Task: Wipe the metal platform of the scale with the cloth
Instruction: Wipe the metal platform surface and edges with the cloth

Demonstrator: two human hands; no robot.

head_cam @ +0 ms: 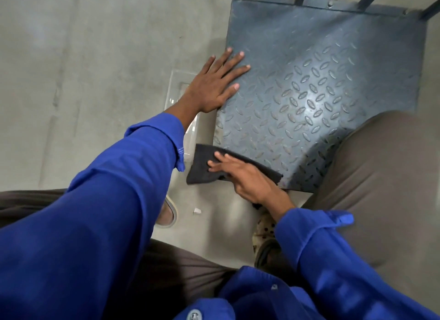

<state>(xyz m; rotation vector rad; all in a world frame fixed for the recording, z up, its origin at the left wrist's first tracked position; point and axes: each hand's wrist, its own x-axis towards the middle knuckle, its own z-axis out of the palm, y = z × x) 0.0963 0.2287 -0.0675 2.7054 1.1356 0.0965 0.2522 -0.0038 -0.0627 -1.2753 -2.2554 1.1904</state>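
Pressing cloth (204, 169) under our right hand (247, 181), fingers straight, nothing gripped, at platform (321, 81) near-left corner; left hand (214, 86) spread flat, bracing left edge. Risk, we judge: overhanging cloth slips onto floor (95, 81).

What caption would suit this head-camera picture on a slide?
Left hand braced flat on the scale's metal platform while the right hand presses a dark cloth at its near corner.
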